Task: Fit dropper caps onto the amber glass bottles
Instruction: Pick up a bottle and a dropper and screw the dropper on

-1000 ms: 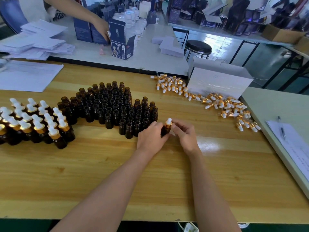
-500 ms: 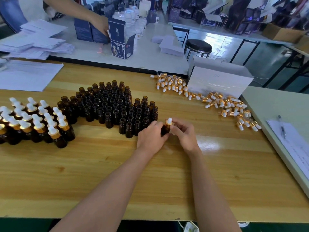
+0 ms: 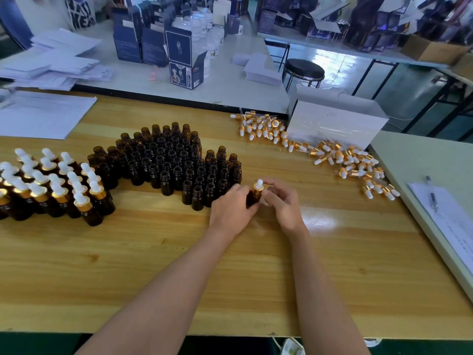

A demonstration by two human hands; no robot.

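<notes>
Gripping bottle (image 3: pixel 253 201) still, left hand (image 3: pixel 231 211), right hand (image 3: pixel 285 206) pinching cap (image 3: pixel 258 188)

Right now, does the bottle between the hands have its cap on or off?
On: a gold-collared dropper cap sits atop the bottle the left hand grips. Whether fully screwed, cannot tell.

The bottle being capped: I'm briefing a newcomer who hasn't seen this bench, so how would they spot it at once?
On the wooden table, find the block of open brown bottles in the middle. At its near right edge the left hand holds one bottle while the right hand pinches its dropper cap. Unlike its open neighbours, it wears a white-and-gold cap and sits between two hands.
</notes>
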